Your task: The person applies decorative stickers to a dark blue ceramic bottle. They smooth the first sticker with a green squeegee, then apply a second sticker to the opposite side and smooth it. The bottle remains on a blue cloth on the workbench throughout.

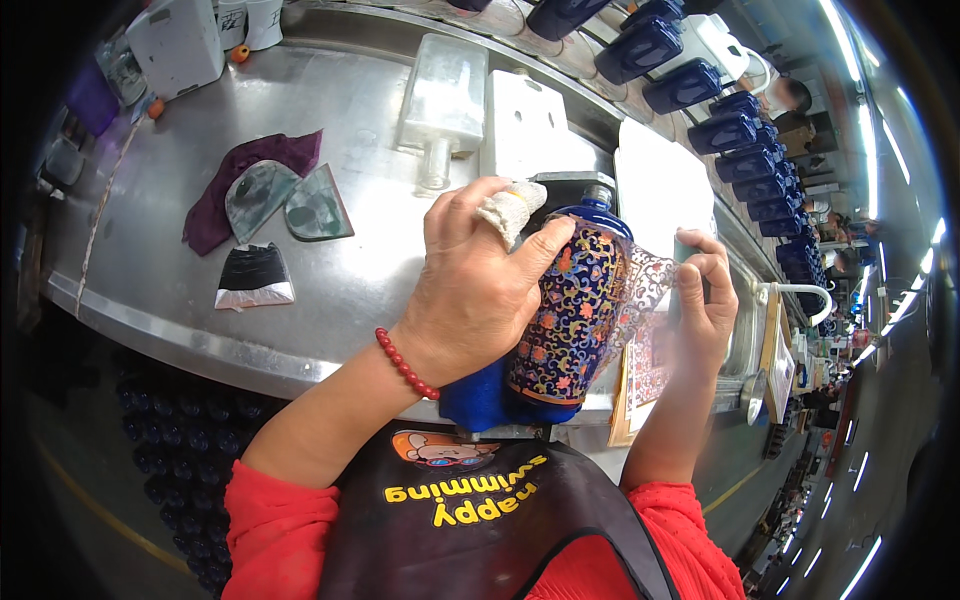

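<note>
A dark blue bottle (597, 200) with a threaded neck leans in front of me, its base at the counter's near edge on a blue cloth pad (487, 400). A colourful floral decal film (575, 300) covers much of its body, and a loose see-through flap (645, 285) stands off its right side. My left hand (480, 270) rests at the bottle's shoulder, thumb on the film; a white cloth wrap (512, 210) sits at one finger. My right hand (708, 300) pinches the flap's outer edge, with a greenish flat piece (684, 250) by its fingers.
Left on the metal counter (365, 270) lie a purple cloth (235, 180), greenish flat pieces (262, 198) and a black-wrapped scraper (254, 275). Beyond are a clear square bottle (442, 100) and white foam block (525, 115). Patterned sheets (645, 365) lie right; blue bottles (725, 133) line the far side.
</note>
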Available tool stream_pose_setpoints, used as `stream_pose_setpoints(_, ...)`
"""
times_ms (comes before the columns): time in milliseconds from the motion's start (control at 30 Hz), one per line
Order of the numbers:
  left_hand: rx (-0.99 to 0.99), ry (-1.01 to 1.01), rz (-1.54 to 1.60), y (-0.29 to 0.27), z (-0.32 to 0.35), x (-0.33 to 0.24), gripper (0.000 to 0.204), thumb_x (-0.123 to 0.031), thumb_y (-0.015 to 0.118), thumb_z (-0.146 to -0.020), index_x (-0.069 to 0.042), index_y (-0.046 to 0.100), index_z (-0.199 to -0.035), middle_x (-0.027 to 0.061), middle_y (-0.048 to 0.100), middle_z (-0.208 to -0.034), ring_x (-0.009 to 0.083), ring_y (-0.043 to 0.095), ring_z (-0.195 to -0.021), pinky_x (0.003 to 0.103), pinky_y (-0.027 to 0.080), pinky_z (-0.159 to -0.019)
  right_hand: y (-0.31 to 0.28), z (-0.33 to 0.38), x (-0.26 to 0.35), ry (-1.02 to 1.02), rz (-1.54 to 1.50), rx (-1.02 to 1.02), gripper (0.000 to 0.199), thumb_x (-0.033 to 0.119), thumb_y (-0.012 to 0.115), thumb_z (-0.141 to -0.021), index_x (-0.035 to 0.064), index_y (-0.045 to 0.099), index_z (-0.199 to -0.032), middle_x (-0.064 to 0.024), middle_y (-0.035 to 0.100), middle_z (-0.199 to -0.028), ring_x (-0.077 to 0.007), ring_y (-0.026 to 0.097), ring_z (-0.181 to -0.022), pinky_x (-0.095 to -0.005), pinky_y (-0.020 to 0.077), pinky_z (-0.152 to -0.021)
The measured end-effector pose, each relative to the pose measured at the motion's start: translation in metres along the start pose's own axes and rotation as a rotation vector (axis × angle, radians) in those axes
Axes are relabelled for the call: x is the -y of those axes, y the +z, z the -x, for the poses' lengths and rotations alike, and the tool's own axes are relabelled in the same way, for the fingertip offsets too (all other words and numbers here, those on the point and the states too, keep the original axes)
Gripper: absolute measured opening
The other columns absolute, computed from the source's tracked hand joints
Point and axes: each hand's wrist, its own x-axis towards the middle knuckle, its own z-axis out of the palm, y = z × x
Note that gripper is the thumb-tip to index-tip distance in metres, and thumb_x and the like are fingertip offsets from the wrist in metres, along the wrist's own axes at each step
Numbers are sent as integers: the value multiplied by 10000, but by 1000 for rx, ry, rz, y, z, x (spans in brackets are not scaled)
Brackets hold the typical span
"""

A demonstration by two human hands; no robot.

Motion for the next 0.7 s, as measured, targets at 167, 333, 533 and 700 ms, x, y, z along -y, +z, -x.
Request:
stream_pose_setpoints(167, 12, -16, -24, 0, 0, 0, 489, 6, 656, -772, -108, 694, -1246, 186, 614, -1265, 380, 455, -1281, 486, 323, -1107, 1, 0, -2, -1, -5, -8, 227, 168, 688, -980, 35, 587, -827, -126, 649, -1192, -186, 559, -1067, -323, 429, -944)
stream_pose_setpoints(333, -6, -10, -13, 1, -2, 1, 457, 4, 659, -778, -95, 698, -1222, 179, 621, -1260, 381, 460, -1277, 480, 327, -1103, 1, 1, -2, 1, 2, -3, 228, 170, 688, -980, 35, 588, -827, -123, 651, -1190, -188, 560, -1074, -324, 428, -947)
stream_pose_setpoints(533, -15, -30, -31, 3, -3, 0, 440, 4, 647, -790, -98, 700, -1215, 180, 646, -1230, 381, 460, -1281, 478, 331, -1102, 1, 1, -2, -6, 6, -4, 237, 188, 692, -979, 35, 592, -828, -122, 654, -1189, -192, 564, -1075, -328, 430, -949)
stream_pose_setpoints(700, -4, -21, -14, -1, -3, 0, 491, 8, 646, -767, -115, 699, -1238, 188, 639, -1256, 380, 427, -1314, 478, 320, -1109, 0, 0, -2, -4, 27, 13, 235, 193, 689, -981, 31, 598, -838, -122, 654, -1190, -194, 565, -1079, -331, 431, -948)
